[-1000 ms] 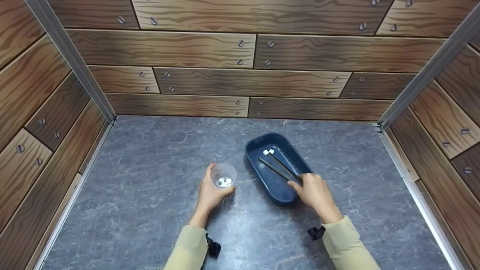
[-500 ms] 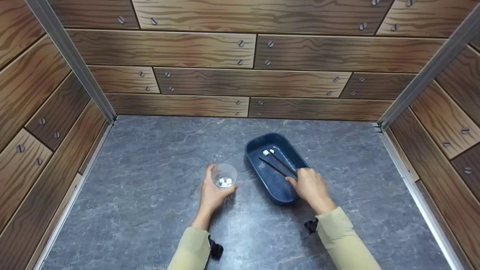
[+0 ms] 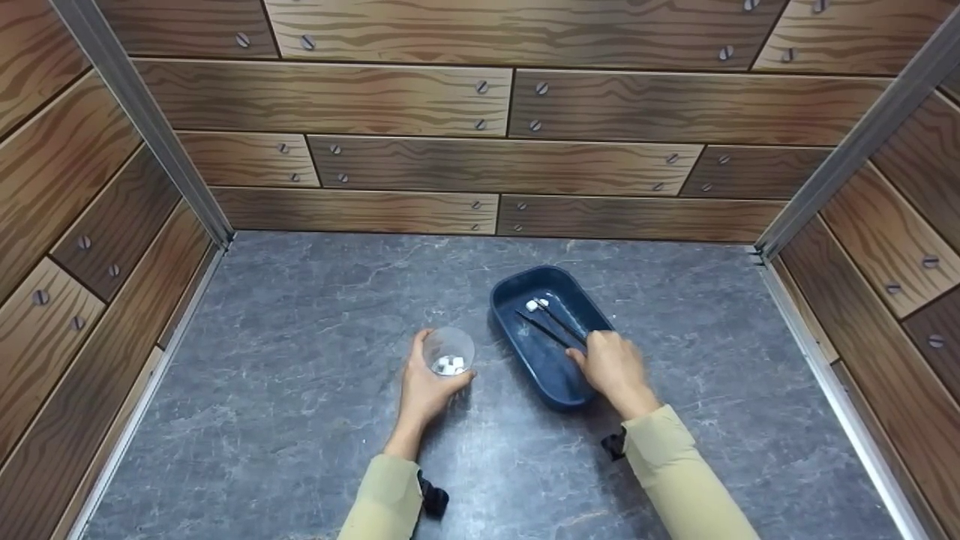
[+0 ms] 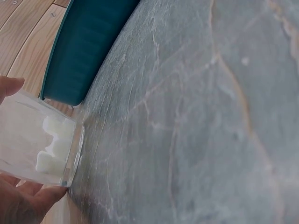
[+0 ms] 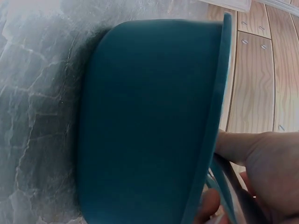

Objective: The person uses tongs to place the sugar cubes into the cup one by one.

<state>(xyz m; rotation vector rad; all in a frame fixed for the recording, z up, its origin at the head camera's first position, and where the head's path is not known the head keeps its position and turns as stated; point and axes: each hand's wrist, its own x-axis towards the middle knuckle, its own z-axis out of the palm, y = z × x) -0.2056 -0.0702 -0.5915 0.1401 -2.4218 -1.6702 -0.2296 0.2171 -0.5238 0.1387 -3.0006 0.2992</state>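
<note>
A clear plastic cup (image 3: 448, 341) stands on the grey floor, held by my left hand (image 3: 426, 390) with thumb and fingers round its sides. Several small white cubes (image 4: 56, 144) lie at the cup's bottom. To its right is a dark blue oblong tray (image 3: 559, 379). Over the tray's right side, my right hand (image 3: 619, 367) grips a pair of black tongs (image 3: 546, 330), their arms spread apart. One tong tip overlaps two white cubes (image 3: 532, 306) near the tray's far end. In the right wrist view, the tray wall (image 5: 149, 116) hides the tong tips.
The grey marbled floor (image 3: 315, 322) surrounds cup and tray. Wood-patterned walls (image 3: 420, 161) enclose it at the back and both sides, with metal posts (image 3: 142, 120) at the corners. Dark wrist cameras (image 3: 433, 499) sit by the sleeves.
My right hand has moved slightly left and away from me with the tongs, and one tip now lies over the two cubes. My left hand and the cup have barely shifted.
</note>
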